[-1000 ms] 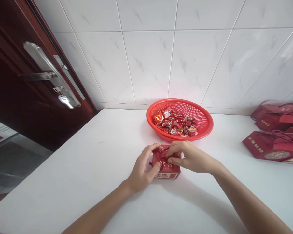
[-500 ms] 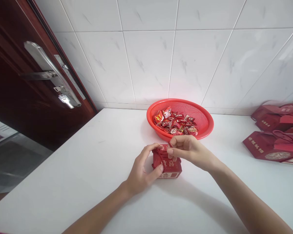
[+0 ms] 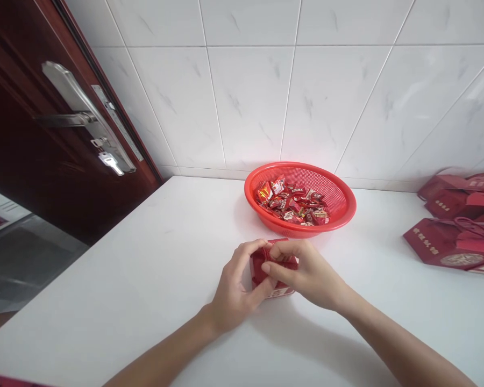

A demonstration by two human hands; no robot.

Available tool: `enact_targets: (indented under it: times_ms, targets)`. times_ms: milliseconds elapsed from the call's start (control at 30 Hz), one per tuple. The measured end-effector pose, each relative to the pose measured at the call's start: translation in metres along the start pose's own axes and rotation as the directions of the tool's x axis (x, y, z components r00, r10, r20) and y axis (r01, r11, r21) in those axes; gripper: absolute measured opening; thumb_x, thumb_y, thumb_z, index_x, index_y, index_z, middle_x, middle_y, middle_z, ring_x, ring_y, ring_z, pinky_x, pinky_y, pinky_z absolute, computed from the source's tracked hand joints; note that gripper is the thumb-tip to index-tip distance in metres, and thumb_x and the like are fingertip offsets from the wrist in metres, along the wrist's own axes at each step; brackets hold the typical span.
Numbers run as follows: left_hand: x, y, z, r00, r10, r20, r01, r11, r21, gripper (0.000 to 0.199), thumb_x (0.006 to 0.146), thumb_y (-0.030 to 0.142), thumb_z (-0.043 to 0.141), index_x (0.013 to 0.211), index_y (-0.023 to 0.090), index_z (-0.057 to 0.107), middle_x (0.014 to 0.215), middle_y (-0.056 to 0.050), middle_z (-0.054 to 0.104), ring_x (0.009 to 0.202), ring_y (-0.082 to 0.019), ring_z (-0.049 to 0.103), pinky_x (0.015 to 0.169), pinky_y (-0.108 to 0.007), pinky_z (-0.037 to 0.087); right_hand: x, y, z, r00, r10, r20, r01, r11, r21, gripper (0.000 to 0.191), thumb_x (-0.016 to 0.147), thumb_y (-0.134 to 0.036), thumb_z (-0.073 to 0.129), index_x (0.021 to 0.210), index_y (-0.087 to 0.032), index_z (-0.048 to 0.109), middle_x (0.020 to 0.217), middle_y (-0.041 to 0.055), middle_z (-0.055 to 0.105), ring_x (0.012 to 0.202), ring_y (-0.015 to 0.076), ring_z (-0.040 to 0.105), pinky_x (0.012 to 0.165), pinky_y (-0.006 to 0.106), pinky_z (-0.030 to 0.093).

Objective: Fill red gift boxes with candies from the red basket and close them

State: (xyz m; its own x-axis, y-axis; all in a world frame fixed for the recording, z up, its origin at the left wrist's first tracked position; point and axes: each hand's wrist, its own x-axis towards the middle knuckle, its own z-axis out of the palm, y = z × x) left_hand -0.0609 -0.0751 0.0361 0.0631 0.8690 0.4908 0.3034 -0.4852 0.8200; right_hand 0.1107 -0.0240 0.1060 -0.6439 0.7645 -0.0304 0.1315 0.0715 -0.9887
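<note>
A small red gift box with printed characters stands on the white table, its top and right side largely covered by my fingers. My left hand is curled round the box's left side, thumb at the front and fingertips at the top edge. Over the top, my right hand pinches a thin red cord; the exact grip is partly hidden behind the thumb. Just behind the box sits a red plastic colander holding several wrapped candies.
Several more red gift boxes stand at the right, some with cord handles. White wall tiles rise behind the table. A dark red door with a metal handle and keys is at the left.
My right hand has moved left and slightly down across the box top, closer to my left thumb. My left hand keeps its hold on the box. The view has shifted slightly.
</note>
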Motion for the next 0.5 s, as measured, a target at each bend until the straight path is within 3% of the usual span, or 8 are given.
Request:
enact_targets:
  times_ms: [100,200,267,367,500]
  targets:
    - [0.000,-0.001,-0.001,0.997,0.068,-0.026,-0.069,0.997,-0.030,0.045,0.097,0.022,0.061,0.139,0.032,0.049,0.123,-0.005,0.066,0.114,-0.022,0.064,0.100,-0.038,0.054,-0.001,-0.003,-0.003,0.994,-0.038,-0.099,0.048,0.993,0.103,0.024,0.088,-0.033,0.073,0.071,-0.018,0.063,0.074,0.0022,0.069,0.068,0.0133,0.060,0.061,0.026,0.047]
    - [0.000,-0.006,-0.001,0.980,0.170,-0.099,-0.169,0.985,0.017,0.056,0.091,0.024,0.070,0.141,0.031,0.046,0.120,-0.005,0.061,0.114,-0.024,0.062,0.100,-0.040,0.053,-0.003,-0.006,-0.009,0.991,-0.029,-0.134,0.067,0.954,0.291,0.028,0.086,-0.042,0.078,0.078,-0.019,0.064,0.080,0.0026,0.071,0.072,0.0148,0.066,0.065,0.026,0.051]
    - [0.001,-0.010,-0.001,0.972,0.189,-0.139,-0.177,0.979,0.098,0.065,0.085,0.027,0.076,0.141,0.030,0.045,0.126,-0.008,0.056,0.119,-0.026,0.057,0.104,-0.044,0.051,-0.005,-0.006,-0.012,0.989,-0.012,-0.147,0.064,0.933,0.354,0.031,0.084,-0.043,0.081,0.077,-0.019,0.064,0.080,0.0018,0.072,0.070,0.0139,0.065,0.064,0.026,0.051]
    - [0.003,-0.014,-0.001,0.987,0.094,-0.133,-0.080,0.991,0.107,0.076,0.082,0.033,0.080,0.147,0.029,0.039,0.143,-0.011,0.047,0.135,-0.031,0.048,0.115,-0.052,0.041,-0.005,-0.005,-0.016,0.989,-0.003,-0.146,0.057,0.928,0.368,0.033,0.083,-0.043,0.082,0.075,-0.019,0.062,0.084,0.0032,0.073,0.073,0.0148,0.066,0.064,0.026,0.051]
    - [0.006,-0.015,-0.003,0.998,-0.058,-0.021,0.057,0.998,-0.032,0.078,0.084,0.040,0.080,0.148,0.029,0.037,0.149,-0.012,0.047,0.142,-0.033,0.044,0.118,-0.054,0.038,-0.005,-0.006,-0.021,0.993,0.012,-0.115,0.035,0.915,0.402,0.031,0.084,-0.042,0.081,0.076,-0.019,0.061,0.092,0.0059,0.076,0.084,0.0197,0.071,0.069,0.029,0.055]
